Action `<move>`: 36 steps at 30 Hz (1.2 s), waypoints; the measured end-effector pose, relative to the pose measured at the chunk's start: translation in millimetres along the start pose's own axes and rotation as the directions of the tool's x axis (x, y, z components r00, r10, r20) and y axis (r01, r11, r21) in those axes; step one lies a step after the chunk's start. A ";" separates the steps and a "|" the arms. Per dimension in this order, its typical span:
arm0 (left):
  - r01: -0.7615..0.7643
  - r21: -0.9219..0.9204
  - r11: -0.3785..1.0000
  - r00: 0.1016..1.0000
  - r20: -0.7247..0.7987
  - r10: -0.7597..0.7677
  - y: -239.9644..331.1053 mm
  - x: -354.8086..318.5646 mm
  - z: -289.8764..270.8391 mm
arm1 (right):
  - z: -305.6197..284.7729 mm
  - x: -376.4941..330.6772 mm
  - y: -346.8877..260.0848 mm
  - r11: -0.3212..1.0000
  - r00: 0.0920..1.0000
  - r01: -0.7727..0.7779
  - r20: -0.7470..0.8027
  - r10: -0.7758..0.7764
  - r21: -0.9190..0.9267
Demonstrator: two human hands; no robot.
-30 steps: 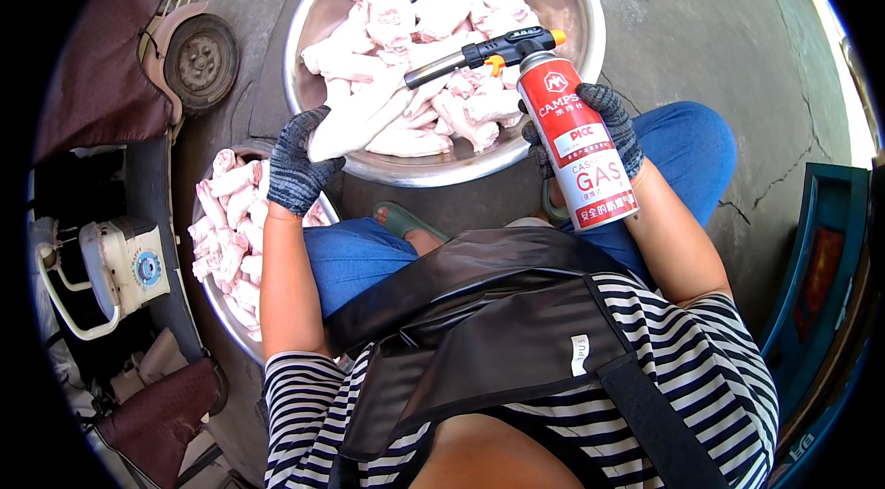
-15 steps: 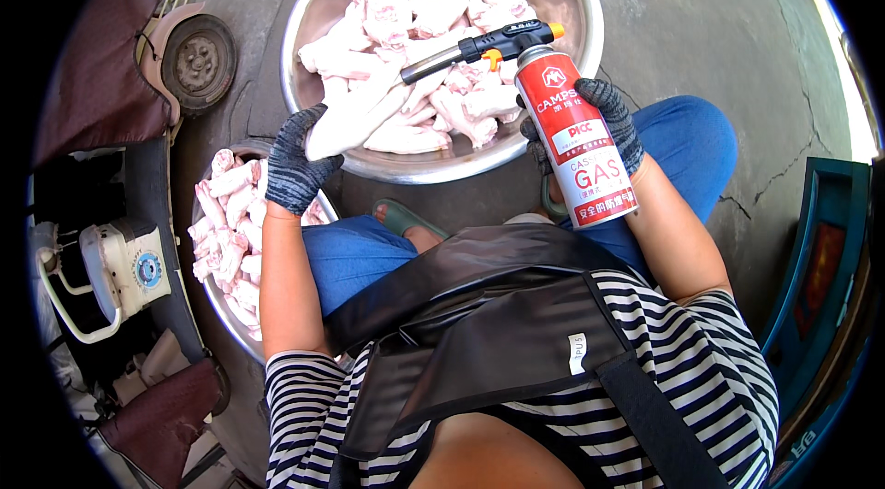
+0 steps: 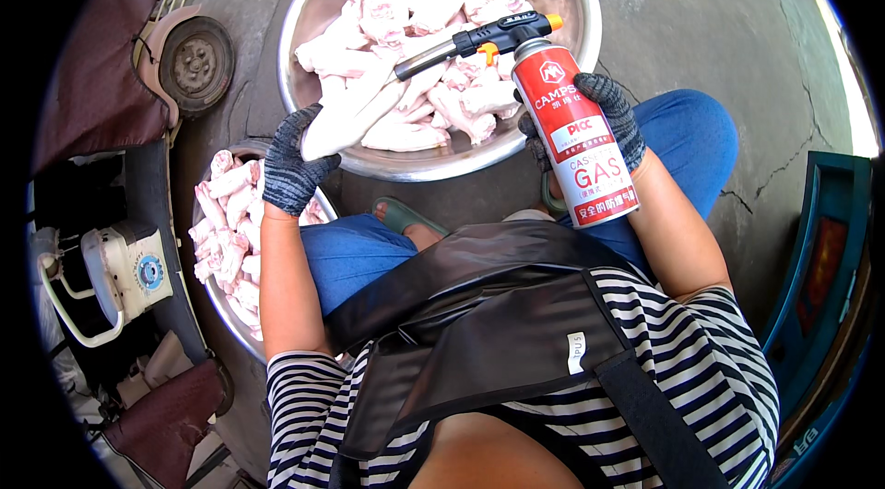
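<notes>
My left hand (image 3: 290, 166), in a dark knit glove, grips a pale raw pig trotter (image 3: 348, 111) and holds it over the near rim of a large metal basin (image 3: 581, 47). My right hand (image 3: 604, 125), also gloved, is wrapped around a red gas canister (image 3: 573, 137) topped with a black blowtorch head (image 3: 489, 35). The torch's metal nozzle points left at the held trotter's tip. The basin is filled with several more raw trotters (image 3: 415, 10).
A smaller metal bowl (image 3: 221, 305) with several trotters (image 3: 226, 222) sits by my left knee. A white fan (image 3: 120, 272) and a round rusty burner (image 3: 195, 60) stand at the left. A blue crate (image 3: 820, 286) is at the right. Cracked concrete floor (image 3: 737, 37) lies around.
Both hands and the basin sit slightly higher in the picture; the trotter and torch keep the same pose to each other.
</notes>
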State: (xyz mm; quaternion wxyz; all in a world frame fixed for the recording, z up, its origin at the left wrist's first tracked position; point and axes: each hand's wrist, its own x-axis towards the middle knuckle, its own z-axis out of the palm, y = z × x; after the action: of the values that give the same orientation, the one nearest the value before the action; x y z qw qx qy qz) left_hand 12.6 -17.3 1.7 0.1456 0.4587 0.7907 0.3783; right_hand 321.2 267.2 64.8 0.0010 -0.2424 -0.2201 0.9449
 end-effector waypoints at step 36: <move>-0.174 0.251 0.952 0.977 -0.078 0.200 9.4 7.4 0.2 | 2.5 -1.5 1.5 0.999 0.999 -0.046 -0.013 0.046 0.008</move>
State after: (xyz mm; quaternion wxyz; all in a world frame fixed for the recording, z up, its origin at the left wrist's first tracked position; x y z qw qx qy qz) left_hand 14.5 -8.4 9.4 0.0110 0.5259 0.7905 0.3137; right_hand 321.5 264.7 66.9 -0.0185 -0.2534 -0.2108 0.9439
